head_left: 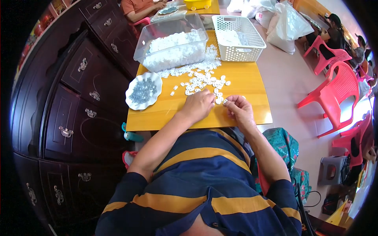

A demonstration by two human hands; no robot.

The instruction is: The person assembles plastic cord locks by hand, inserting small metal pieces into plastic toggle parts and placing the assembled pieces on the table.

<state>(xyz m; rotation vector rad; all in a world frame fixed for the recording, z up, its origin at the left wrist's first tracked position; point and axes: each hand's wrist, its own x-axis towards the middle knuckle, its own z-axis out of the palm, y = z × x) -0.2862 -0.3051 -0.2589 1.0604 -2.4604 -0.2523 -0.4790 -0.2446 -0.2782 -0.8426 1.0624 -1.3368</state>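
At the frame's centre, the right hand (241, 111) pinches a small white piece (225, 102) in its fingers (235, 99). The left hand (199, 105) curls beside it; whether its fingers grip anything, I cannot tell. Loose white pieces (200, 81) lie just above on the table (252, 83).

A small, informal workshop in a homelike room is suggested: the table (254, 88) is spread with small white parts (201, 81), more are heaped in a clear bin (177, 61) and a white basket (246, 54), and grey pieces (143, 90) are held in a dish (143, 107). Full plastic bags (289, 31) are set on the tiled floor (283, 90), and other people (334, 29) are seen seated, some near pink chairs (327, 103). A domestic note is given by the dark wood cabinet (102, 106), fitted with ornate handles (82, 64).
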